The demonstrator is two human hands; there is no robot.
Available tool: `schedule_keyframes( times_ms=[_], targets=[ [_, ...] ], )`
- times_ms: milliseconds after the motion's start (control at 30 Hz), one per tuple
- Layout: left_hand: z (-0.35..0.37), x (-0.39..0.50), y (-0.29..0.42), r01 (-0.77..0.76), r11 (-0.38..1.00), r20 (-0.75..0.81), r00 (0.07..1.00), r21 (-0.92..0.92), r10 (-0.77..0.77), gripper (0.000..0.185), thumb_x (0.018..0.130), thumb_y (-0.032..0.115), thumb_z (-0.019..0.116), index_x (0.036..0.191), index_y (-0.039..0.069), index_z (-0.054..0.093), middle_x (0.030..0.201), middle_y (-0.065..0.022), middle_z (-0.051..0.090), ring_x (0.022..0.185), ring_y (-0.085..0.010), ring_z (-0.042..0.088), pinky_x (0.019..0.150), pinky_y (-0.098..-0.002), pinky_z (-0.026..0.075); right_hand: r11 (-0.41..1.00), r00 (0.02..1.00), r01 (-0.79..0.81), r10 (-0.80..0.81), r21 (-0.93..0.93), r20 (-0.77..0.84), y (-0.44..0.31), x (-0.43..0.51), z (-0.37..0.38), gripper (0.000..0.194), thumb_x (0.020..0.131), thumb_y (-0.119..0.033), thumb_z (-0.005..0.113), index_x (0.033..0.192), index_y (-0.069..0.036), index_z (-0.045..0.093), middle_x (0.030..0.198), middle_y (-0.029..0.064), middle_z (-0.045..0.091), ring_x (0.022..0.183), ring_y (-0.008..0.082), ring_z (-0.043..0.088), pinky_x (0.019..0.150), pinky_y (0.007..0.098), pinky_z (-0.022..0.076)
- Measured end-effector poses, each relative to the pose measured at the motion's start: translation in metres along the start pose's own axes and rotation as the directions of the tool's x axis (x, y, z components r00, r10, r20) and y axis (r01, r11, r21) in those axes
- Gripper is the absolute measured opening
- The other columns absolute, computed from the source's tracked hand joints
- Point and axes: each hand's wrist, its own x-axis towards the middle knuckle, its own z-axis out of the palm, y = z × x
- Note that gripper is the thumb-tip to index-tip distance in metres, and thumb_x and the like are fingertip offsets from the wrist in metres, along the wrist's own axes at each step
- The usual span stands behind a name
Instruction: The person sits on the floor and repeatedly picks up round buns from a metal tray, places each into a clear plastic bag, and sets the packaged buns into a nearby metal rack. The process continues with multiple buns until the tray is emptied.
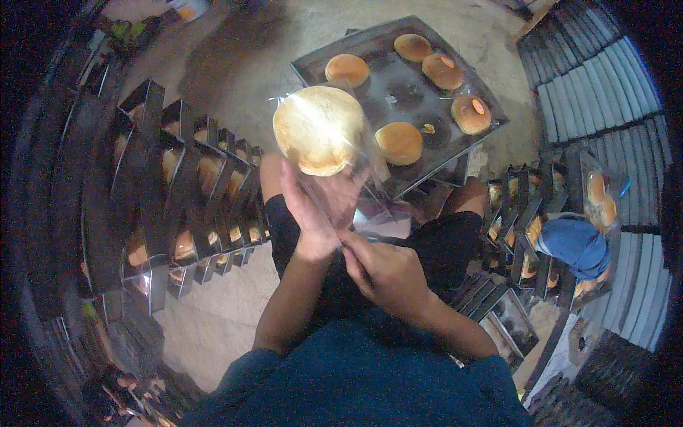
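Observation:
A pale round bun (319, 131) sits inside a clear plastic bag (373, 171), which glints under the light. My left hand (315, 208) supports the bagged bun from below, palm up, its thumb along the near left side. Close to my left wrist, my right hand (387, 269) pinches the gathered near end of the bag. Just beyond lies a dark metal baking tray (368, 42), tilted in view, carrying several browned buns. Among these, one bun (471, 115) is wrapped and bears an orange label; an unlabelled bun (399, 144) lies nearest the held one.
Stacked dark trays (149, 107) with buns between them rise on my left. More stacked trays (512, 224) stand at right, with a blue cloth (573, 248) and bagged buns (602, 198) on top. Corrugated sheeting (592, 80) lines the right side.

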Motion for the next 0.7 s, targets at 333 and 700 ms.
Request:
schedule_keyframes(
  times_ms=[333,700],
  targets=[
    [-0.035,-0.002,0.024,-0.140,0.951,-0.093,0.981,0.277,0.172,0.078,0.090,0.067,0.049,0.148,0.017,0.034,0.144,-0.0187,0.045,0.129,-0.0369,0.048,0.104,-0.0560,0.043,0.942,0.638,0.200,-0.335,0.271,0.694,-0.034,0.033,-0.027,0.019,0.086,-0.015,0.063,0.099,-0.001,0.065,0.073,0.0155,0.064,0.067,0.0317,0.067,0.056,0.0402,0.0528],
    [-0.091,-0.023,0.078,-0.059,0.977,-0.054,0.997,-0.206,0.049,0.091,0.084,0.071,0.057,0.143,0.004,0.039,0.148,-0.0230,0.040,0.130,-0.0476,0.043,0.106,-0.0580,0.042,0.983,0.982,0.176,-0.172,0.050,-0.078,0.040,0.074,0.046,0.039,0.069,-0.013,0.078,0.107,-0.009,0.072,0.123,0.0078,0.064,0.109,0.0304,0.058,0.096,0.0416,0.0489]
  ],
)
